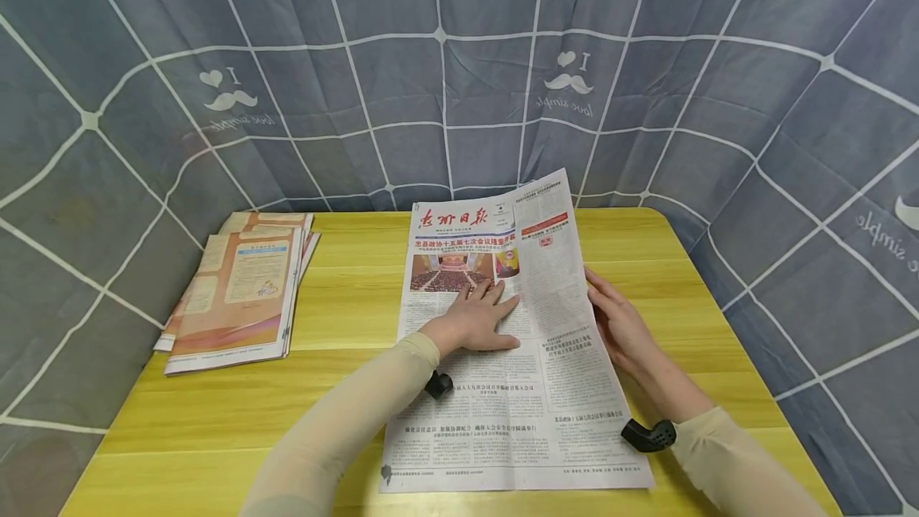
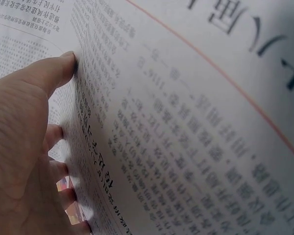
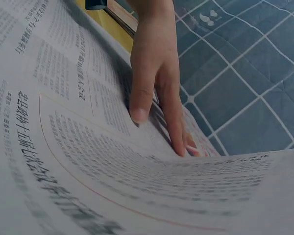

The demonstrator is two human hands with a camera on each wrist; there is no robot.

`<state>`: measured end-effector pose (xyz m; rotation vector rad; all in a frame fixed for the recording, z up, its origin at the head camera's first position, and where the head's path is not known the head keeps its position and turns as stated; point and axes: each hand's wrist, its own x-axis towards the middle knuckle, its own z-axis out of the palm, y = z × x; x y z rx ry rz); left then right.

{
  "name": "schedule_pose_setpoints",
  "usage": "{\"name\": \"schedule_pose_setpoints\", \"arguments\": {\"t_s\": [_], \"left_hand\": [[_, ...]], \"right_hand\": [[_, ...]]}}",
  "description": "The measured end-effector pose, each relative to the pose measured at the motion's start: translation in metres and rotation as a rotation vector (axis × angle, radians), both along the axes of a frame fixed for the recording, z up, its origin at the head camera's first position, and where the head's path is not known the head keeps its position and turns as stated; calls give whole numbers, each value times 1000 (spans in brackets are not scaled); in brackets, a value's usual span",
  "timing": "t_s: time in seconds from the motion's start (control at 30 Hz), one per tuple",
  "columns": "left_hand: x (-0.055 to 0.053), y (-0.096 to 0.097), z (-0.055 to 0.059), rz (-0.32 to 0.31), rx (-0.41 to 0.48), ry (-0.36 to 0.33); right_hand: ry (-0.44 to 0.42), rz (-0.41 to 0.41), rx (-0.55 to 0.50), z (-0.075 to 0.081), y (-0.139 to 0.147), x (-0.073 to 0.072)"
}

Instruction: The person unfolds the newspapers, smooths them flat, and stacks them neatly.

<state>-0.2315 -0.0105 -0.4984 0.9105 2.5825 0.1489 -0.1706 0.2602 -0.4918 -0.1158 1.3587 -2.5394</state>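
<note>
A printed newspaper lies lengthwise on the table, with a red masthead and a photograph near its top. Its right part is lifted and bends up off the surface. On the middle of the page rests my left hand, fingers spread, thumb pointing right. The left wrist view shows this hand against the raised, curved paper. At the sheet's right edge, my right hand holds the lifted side; some of its fingers are hidden behind the paper. In the right wrist view only a sliver of it shows at the border.
A stack of folded orange-and-white papers sits at the left of the yellow wooden table. A grey checked curtain surrounds the table at the back and sides. Black devices are worn at both wrists.
</note>
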Motion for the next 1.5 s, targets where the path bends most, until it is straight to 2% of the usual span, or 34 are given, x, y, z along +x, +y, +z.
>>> {"name": "schedule_pose_setpoints", "arguments": {"t_s": [0.13, 0.23, 0.3, 0.4, 0.5, 0.57, 0.63, 0.7, 0.77, 0.93, 1.1, 1.3, 1.5], "left_hand": [[0, 0, 1, -1, 12, -2], [0, 0, 1, 2, 37, -8], [0, 1, 1, 20, 85, -21], [1, 4, 3, 75, 242, -67], [6, 13, 11, 126, 474, -152], [13, 21, 17, 136, 607, -206], [20, 30, 25, 138, 701, -238], [28, 38, 31, 147, 750, -241], [35, 46, 35, 182, 782, -231], [45, 58, 39, 306, 807, -182], [49, 63, 36, 349, 766, -124], [49, 66, 34, 345, 704, -75], [51, 66, 36, 261, 618, 26]], "right_hand": [[-10, -30, 86, 3, -7, 1], [-17, -88, 252, 4, -11, 1], [-8, -132, 375, 5, -12, 1], [30, -181, 534, 6, -14, 2], [74, -204, 625, 8, -16, 3], [94, -204, 634, 9, -17, 3], [107, -195, 619, 11, -19, 4], [116, -180, 595, 12, -21, 3], [119, -166, 581, 13, -23, 3], [122, -150, 619, 15, -28, 3], [163, -142, 694, 15, -31, 4], [203, -156, 761, 17, -32, 5], [244, -210, 865, 17, -28, 3]]}}
